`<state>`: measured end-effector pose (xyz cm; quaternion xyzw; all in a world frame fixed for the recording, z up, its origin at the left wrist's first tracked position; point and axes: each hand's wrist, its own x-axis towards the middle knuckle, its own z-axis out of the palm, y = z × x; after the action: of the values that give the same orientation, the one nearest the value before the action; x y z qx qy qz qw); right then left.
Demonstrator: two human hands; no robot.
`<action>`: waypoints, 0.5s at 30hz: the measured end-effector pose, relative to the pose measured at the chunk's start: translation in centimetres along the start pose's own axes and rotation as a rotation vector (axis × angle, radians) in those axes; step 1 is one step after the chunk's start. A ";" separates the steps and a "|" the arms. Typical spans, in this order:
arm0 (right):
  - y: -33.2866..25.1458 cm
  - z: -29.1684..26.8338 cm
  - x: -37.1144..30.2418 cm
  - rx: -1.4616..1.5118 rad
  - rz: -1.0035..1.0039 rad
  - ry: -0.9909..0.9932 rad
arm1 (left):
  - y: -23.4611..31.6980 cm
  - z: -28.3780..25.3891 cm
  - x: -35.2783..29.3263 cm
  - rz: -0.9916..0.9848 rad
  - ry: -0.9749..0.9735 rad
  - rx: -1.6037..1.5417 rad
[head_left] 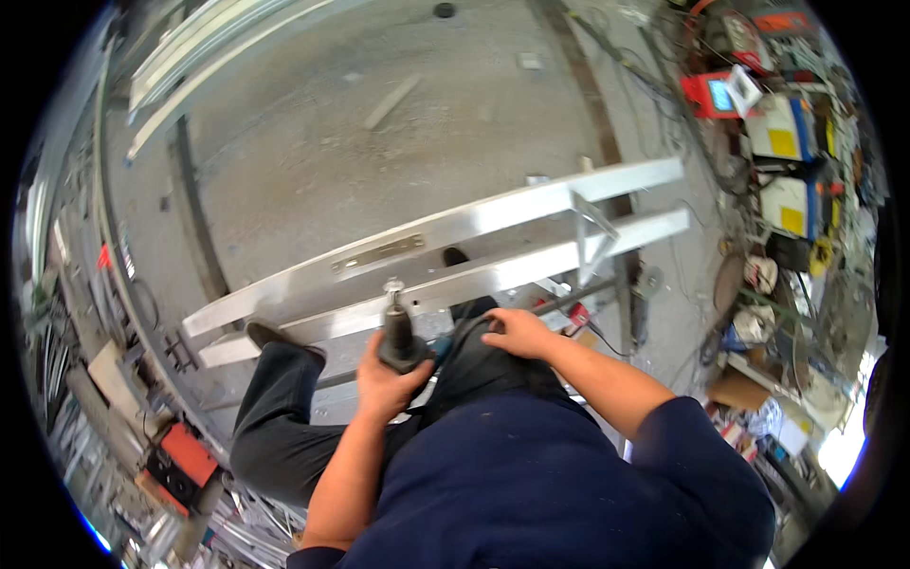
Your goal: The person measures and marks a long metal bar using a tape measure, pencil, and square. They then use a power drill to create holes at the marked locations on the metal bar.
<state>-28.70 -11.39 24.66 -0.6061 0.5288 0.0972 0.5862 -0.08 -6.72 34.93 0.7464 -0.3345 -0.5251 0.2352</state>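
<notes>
My left hand (382, 381) is closed around a power tool (398, 327) with a dark body, a tapered nose and a bright metal tip pointing up and away from me. A teal part shows beside it, near my thigh. My right hand (519, 334) is curled over my lap, its fingers closed on a black cord (464, 337). Just beyond the tool lie two long silvery metal beams, a far one (474, 220) and a near one (493, 275), joined toward the right by a bracket (597, 228). A long slotted recess (379, 253) marks the far beam.
Dark support rails (197, 209) run across the floor. More metal profiles (209, 57) lie at far left. Machines and clutter line the right, including a red unit with a screen (711, 95). A red and black case (180, 465) stands at lower left. Several cables trail on the floor.
</notes>
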 end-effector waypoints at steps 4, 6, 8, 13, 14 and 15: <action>5.4 0.3 0.0 0.074 0.209 0.008 | 0.7 -0.6 0.1 -0.082 -0.017 -0.143; 10.2 0.2 0.3 0.048 0.319 0.152 | 0.0 -0.5 0.4 -0.083 -0.010 -0.109; 16.4 0.4 0.8 0.051 0.458 0.345 | -0.6 -0.5 0.4 -0.082 -0.004 -0.086; 21.6 -5.2 3.0 0.358 0.937 0.769 | -0.7 -1.1 -1.4 -0.173 0.026 -0.061; 24.2 -5.0 3.9 0.358 0.976 0.826 | -0.7 -1.3 -1.5 -0.188 0.022 -0.048; 25.5 -5.1 4.6 0.457 0.944 0.862 | -0.9 -1.5 -1.7 -0.191 0.025 -0.073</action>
<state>-48.54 -11.69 7.25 -0.1555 0.9304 -0.0218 0.3312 1.16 -4.86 35.83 0.7724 -0.2394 -0.5474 0.2152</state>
